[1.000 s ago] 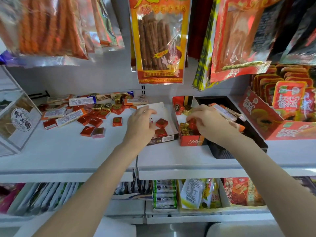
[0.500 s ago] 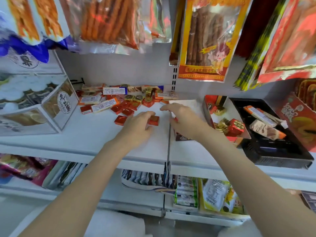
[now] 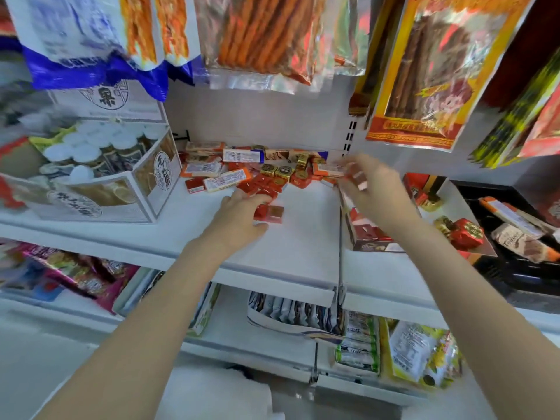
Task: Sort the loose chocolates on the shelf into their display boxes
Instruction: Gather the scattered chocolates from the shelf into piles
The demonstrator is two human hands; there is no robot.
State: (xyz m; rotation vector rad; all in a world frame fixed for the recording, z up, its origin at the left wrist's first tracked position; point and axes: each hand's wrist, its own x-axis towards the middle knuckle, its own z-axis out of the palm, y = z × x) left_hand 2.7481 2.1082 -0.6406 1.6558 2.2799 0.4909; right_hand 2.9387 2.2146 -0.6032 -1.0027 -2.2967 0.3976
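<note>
Loose chocolates (image 3: 257, 174) heaped mid-frame at back of shelf (image 3: 303, 244). My left hand (image 3: 242, 215) touches red squares (image 3: 269, 213), fingers curled; grip unclear. Right hand (image 3: 375, 189) blurred, seemingly pinching piece. I judge pieces light, stiff, foil-slick: pinch edges. Display box (image 3: 368, 236) centre-right.
</note>
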